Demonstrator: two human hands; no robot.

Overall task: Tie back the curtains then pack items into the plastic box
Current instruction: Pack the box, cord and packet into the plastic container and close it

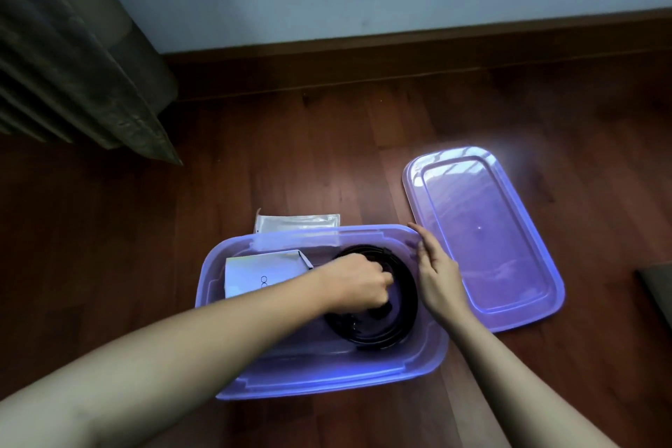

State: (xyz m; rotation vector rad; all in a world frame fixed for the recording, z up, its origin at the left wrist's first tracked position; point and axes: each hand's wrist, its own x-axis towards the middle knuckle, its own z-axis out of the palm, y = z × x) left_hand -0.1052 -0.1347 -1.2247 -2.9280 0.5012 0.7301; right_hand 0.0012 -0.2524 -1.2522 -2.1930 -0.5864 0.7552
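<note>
Dark wooden floor [327,156] carries translucent purple plastic box [320,380]. Left grip [358,282] clamped on black coiled cable [407,287] inside; right grip [438,275], fingers straight, touches box rim.

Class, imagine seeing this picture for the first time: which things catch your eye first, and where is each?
The translucent purple plastic box stands out on the dark wooden floor, with its lid lying flat to its right. Inside, the left hand grips a black coil, while the right hand rests open-fingered on the box's right rim. A grey curtain hangs at upper left.
</note>
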